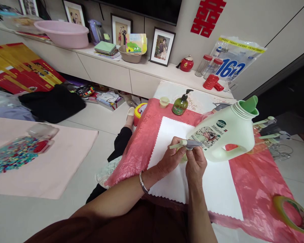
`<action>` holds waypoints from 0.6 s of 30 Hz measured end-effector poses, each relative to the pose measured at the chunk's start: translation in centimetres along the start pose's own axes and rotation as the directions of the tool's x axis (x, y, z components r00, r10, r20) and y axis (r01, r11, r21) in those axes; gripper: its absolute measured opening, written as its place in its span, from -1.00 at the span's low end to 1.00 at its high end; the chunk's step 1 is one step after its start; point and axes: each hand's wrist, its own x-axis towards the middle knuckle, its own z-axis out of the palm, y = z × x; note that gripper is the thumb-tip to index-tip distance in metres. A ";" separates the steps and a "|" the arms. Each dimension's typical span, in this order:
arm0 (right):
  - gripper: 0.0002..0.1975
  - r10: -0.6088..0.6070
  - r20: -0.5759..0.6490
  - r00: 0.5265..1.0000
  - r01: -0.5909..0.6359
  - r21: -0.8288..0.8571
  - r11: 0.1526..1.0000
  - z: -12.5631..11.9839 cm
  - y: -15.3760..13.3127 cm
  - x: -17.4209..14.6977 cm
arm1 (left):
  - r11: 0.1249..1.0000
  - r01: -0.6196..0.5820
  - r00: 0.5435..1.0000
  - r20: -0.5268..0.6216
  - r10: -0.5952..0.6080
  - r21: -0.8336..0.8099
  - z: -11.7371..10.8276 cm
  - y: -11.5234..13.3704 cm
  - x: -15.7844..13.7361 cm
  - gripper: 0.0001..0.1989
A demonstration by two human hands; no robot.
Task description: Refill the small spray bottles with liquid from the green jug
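Note:
Both my hands are closed on a grey and pale green trigger spray head (190, 143) above a white scalloped-edged sheet (167, 135). My left hand (170, 158) grips its pale end. The fingers of my right hand (196, 165) pinch the grey part from below. Something pale yellow shows under the head, mostly hidden by my hands. Just right of them stands a large pale green detergent jug (218, 131), with a green spout piece (249, 104) in its mouth. Behind the sheet are a green pump bottle (180, 105) and a small cup (164, 102).
Red plastic (136, 148) covers the table. A tape roll (295, 214) lies at the right; spray bottles (262, 136) stand behind the jug. Coloured bits (15, 157) are spread on a pink surface at left. A cabinet (111, 71) with frames and a pink basin (63, 33) runs behind.

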 end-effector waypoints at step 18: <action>-0.60 0.102 -0.043 0.994 -0.096 0.120 0.988 0.0 0.1 0.1 | 0.995 -0.018 0.998 -0.059 0.023 0.098 0.4 0.0 0.6 -0.54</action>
